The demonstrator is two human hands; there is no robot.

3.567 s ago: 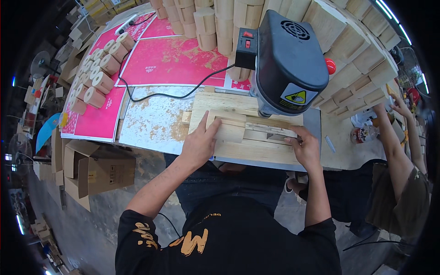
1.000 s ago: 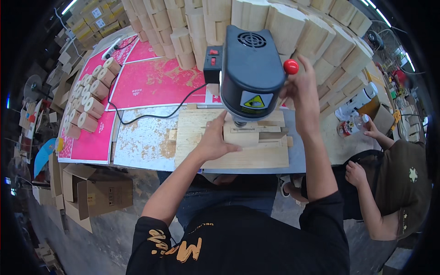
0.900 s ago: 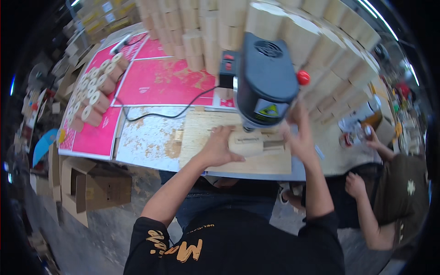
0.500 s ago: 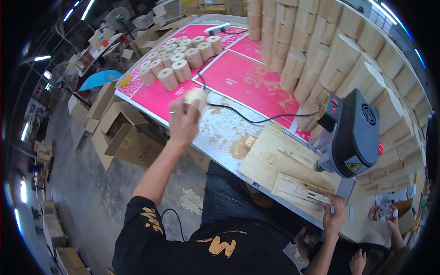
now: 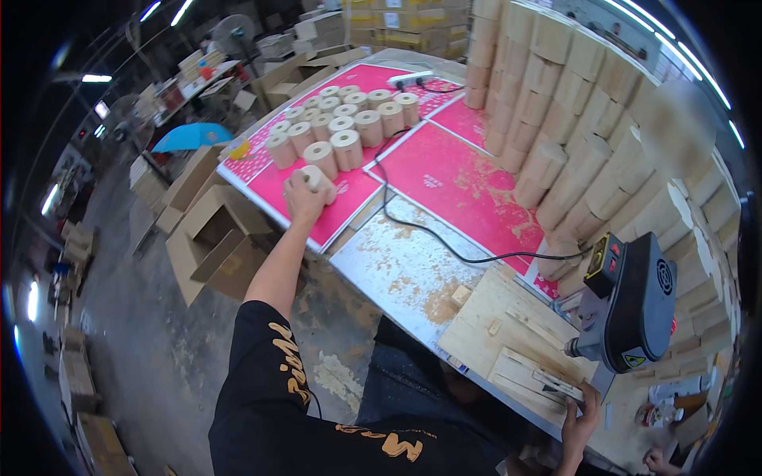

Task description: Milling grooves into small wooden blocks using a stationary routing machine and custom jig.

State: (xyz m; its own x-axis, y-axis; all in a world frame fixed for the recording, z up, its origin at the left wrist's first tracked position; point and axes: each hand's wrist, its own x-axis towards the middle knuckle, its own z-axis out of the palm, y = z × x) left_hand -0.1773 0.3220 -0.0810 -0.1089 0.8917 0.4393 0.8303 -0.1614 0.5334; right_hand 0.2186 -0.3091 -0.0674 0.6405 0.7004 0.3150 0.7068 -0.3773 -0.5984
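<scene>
My left hand [image 5: 303, 200] is closed around a pale wooden cylinder [image 5: 321, 181], low over the pink sheet at the near edge of a group of similar cylinders. Several drilled wooden cylinders [image 5: 347, 147] stand there upright, a round hole in each top. At the lower right, my right hand [image 5: 581, 419] grips the end of a wooden jig [image 5: 524, 376] with a narrow slotted piece on top; its fingertips are partly hidden. The jig lies on a plywood board [image 5: 476, 321] below the chuck of a dark grey bench drill [image 5: 641, 305].
Tall stacks of wooden blocks [image 5: 583, 87] wall the table's far right side. A black cable [image 5: 444, 246] crosses the sawdust-strewn metal top [image 5: 389, 254] to the drill. Open cardboard boxes [image 5: 214, 238] stand left of the table. Another person's hand [image 5: 655, 460] shows at lower right.
My left hand has carried the wooden cylinder down to the pink sheet beside the other cylinders. My right hand stays at the jig. The view has shifted, and the other person's hand has left the bottle.
</scene>
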